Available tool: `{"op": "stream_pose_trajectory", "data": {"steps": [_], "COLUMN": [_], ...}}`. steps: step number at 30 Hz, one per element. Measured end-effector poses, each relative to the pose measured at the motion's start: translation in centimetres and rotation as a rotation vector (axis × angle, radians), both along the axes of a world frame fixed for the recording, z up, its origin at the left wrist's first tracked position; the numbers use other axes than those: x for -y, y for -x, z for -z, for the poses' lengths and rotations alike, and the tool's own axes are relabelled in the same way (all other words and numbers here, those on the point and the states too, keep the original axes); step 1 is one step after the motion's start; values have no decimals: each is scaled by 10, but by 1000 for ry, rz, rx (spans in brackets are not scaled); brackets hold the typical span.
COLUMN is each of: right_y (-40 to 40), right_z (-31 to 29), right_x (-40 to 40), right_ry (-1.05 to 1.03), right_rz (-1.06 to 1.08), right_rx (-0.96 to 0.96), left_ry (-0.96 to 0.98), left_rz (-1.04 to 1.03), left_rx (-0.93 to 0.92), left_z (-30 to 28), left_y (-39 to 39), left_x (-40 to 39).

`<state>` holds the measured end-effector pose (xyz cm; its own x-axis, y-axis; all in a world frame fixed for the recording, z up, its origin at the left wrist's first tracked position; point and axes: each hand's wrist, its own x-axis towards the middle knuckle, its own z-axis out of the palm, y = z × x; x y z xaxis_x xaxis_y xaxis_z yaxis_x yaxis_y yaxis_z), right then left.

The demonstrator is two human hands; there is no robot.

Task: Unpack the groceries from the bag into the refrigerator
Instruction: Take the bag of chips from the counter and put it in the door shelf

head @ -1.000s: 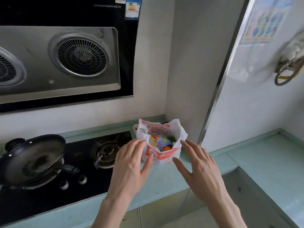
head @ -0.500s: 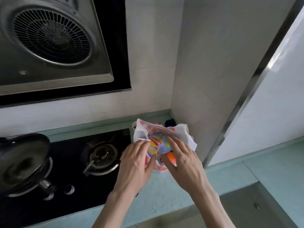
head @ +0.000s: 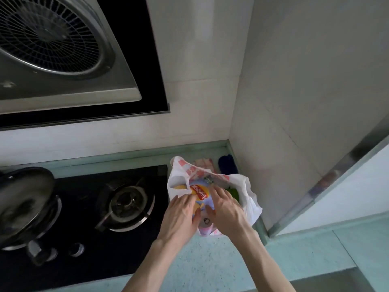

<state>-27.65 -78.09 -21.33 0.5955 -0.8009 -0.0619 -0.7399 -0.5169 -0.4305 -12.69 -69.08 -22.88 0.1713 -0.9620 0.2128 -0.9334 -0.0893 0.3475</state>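
Inside crinkled white plastic bag [head: 248,199], left hand [head: 181,218] and right hand [head: 227,211] pinching glossy chip packet [head: 200,191]

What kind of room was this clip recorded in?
Most likely a home kitchen. A gas hob with a dark pan sits in a pale green counter, and a range hood hangs above it on the tiled wall. A plastic grocery bag stands in the corner.

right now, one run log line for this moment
step: unpacking | left hand: on chip packet | right hand: on packet | packet: inside bag | bag: on counter beside stove
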Motion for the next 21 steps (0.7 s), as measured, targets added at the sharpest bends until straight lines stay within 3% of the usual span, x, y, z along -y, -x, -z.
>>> {"op": "stream_pose_trajectory", "data": {"steps": [5, 11, 21], "right_y": [-17, -37, -43], "right_z": [22, 40, 73], "right_x": [23, 36, 45], "right_ry": [4, -18, 99], "right_rz": [-104, -190, -249], "right_rx": [-129, -224, -208], "left_ry": [-173, -342, -94], "left_rz": [-29, -265, -31], "left_rx": [117, 290, 131], "left_z": [19, 15, 10], "left_y": [-25, -39, -32], "left_x": [8, 5, 18]}}
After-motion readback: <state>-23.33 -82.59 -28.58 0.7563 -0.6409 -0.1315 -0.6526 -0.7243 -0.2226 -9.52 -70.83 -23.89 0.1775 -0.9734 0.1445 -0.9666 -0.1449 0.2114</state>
